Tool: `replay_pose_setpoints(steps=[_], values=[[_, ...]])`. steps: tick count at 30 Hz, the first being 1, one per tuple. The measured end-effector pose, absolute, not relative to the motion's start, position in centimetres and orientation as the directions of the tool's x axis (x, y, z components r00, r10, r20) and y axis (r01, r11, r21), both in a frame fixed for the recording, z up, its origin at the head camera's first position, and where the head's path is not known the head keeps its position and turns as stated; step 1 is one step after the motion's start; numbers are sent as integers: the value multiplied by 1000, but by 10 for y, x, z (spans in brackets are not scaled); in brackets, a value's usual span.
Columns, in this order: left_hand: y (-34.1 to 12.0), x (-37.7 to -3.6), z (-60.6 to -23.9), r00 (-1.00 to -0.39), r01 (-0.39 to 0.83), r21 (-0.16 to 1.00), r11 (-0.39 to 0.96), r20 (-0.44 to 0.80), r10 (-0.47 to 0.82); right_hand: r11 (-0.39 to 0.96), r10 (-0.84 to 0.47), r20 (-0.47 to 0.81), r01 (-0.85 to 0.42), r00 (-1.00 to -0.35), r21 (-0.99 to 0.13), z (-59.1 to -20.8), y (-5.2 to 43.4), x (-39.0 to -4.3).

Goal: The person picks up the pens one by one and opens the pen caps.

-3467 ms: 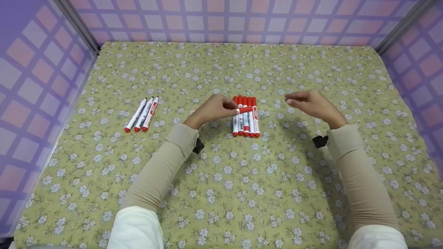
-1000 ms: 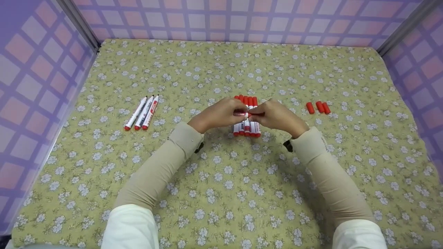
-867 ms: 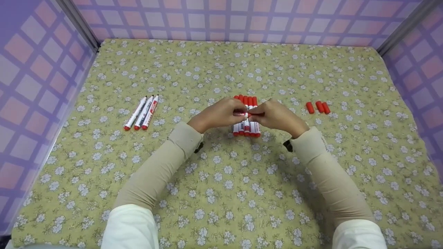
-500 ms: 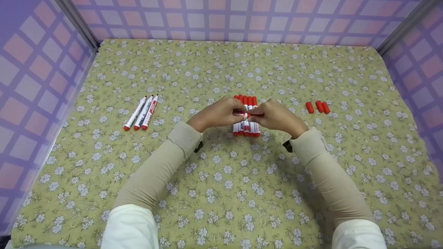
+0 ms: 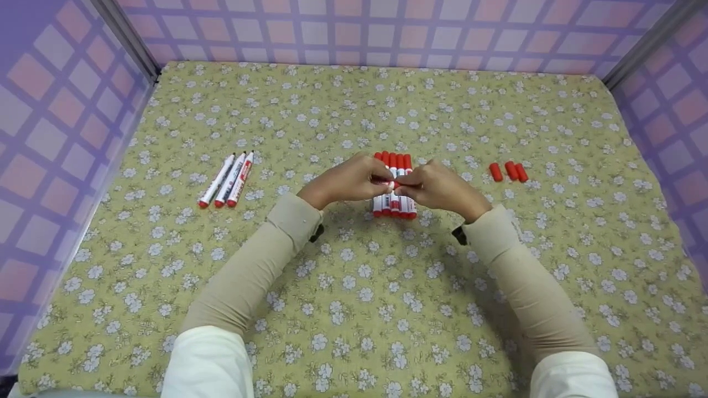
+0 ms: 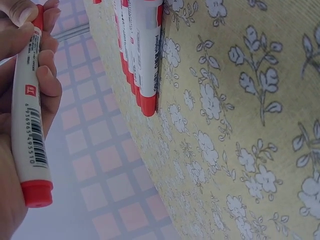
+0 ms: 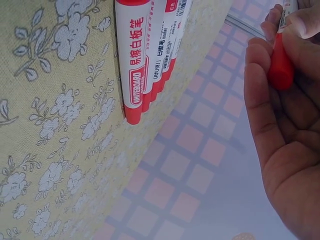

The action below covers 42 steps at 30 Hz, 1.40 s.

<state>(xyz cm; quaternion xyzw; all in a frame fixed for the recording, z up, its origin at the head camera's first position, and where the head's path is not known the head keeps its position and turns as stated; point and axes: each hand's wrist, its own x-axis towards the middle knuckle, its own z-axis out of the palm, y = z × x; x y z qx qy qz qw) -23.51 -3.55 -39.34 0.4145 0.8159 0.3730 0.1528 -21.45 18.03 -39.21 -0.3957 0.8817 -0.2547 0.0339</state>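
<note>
Both hands meet above a row of several capped red-and-white whiteboard markers [image 5: 394,207] lying side by side on the flowered cloth [image 5: 354,287]. Between the hands is one more marker [image 5: 394,184], held level and mostly hidden in the head view. My left hand [image 5: 380,179] grips its white barrel [image 6: 32,125], with the red tail end sticking out below the palm. My right hand [image 5: 412,188] pinches the marker's red cap [image 7: 280,67] between thumb and fingers. The lying row also shows in both wrist views: markers [image 6: 145,60], markers [image 7: 145,65].
Three markers with no caps [image 5: 227,179] lie together at the left of the cloth. Three loose red caps [image 5: 508,171] lie to the right of the hands. Purple checked walls [image 5: 354,33] close in the cloth at the back and both sides.
3.5 s ago the right hand hovered apart at the right; it has since come in and taken the cap end of the marker. Over the last second the hands have barely shifted.
</note>
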Motion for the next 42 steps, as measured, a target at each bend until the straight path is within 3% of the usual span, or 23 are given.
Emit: replay_pose_setpoints(steps=[22,28,42], values=[[-35,-239,-393,-617,506,775,378,20,786,505,-751,246,-772,-613,-386,-401,182,-214],[-39,-241,-398,-657,462,793,398,4,754,490,-760,288,-805,-583,-336,-399,181,-213],[-43,-240,-393,-663,456,786,418,-13,748,493,-745,281,-783,-605,-379,-396,179,-214]])
